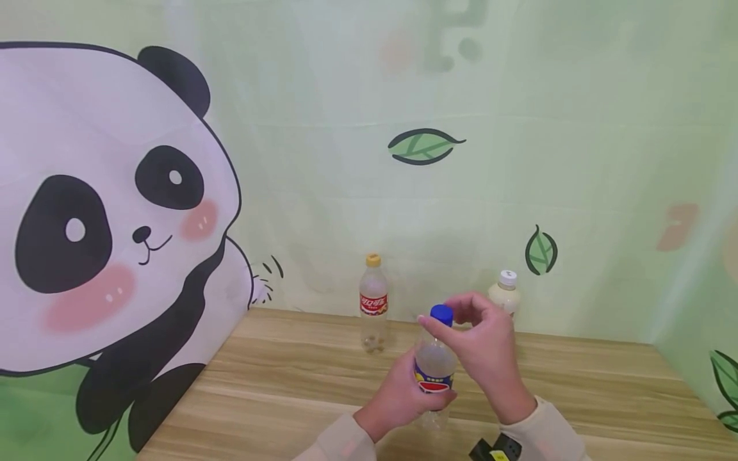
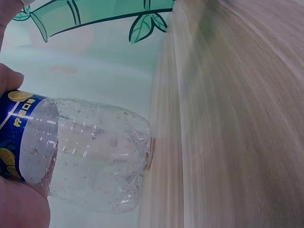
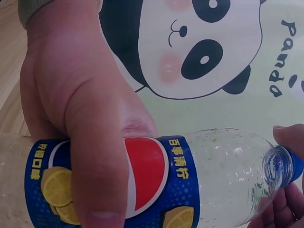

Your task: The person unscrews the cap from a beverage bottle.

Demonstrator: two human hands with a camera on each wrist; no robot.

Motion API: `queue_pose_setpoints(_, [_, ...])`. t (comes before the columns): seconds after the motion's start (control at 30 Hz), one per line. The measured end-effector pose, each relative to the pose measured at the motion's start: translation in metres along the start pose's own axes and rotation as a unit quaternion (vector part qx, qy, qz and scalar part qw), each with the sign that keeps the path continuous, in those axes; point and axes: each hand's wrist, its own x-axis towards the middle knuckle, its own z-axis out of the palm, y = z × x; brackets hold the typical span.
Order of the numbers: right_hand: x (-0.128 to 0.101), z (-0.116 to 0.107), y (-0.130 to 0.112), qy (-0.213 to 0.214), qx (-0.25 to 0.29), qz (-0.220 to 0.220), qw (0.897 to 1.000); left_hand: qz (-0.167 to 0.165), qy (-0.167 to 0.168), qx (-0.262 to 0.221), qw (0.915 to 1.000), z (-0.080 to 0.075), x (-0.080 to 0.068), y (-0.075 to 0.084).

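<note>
The left hand [image 1: 400,394] grips the clear bottle [image 1: 436,357] around its blue label [image 1: 431,379]. The right hand [image 1: 489,339] pinches the blue cap [image 1: 442,314].

The blue-capped bottle [image 1: 435,362] looks glossy plastic, its cap [image 1: 441,314] smooth plastic, the table [image 1: 277,381] along the bottom smooth grained wood.

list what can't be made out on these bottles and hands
Head: most of the lower half of the white-capped bottle, hidden behind the right hand.
Left wrist: top of the blue-capped bottle, cut off by the left edge.
Right wrist: the left hand's fingertips, except the thumb's, behind that bottle.
</note>
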Motion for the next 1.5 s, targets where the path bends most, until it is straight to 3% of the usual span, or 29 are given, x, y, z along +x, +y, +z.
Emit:
queue_pose_setpoints(0.47, [0.002,-0.004,0.002,-0.015,0.004,-0.004,1.0,0.004,0.013,0.003,0.9999,0.002,-0.001,0.0])
queue_pose_setpoints(1.03, [0.002,-0.01,0.001,-0.079,0.034,-0.016,0.996,0.002,0.015,0.0,0.9999,0.002,0.0,-0.003])
queue_pose_setpoints(1.5, [0.006,-0.011,0.01,-0.112,0.067,-0.056,0.99,0.005,0.01,-0.003,0.9999,0.001,-0.001,-0.004])
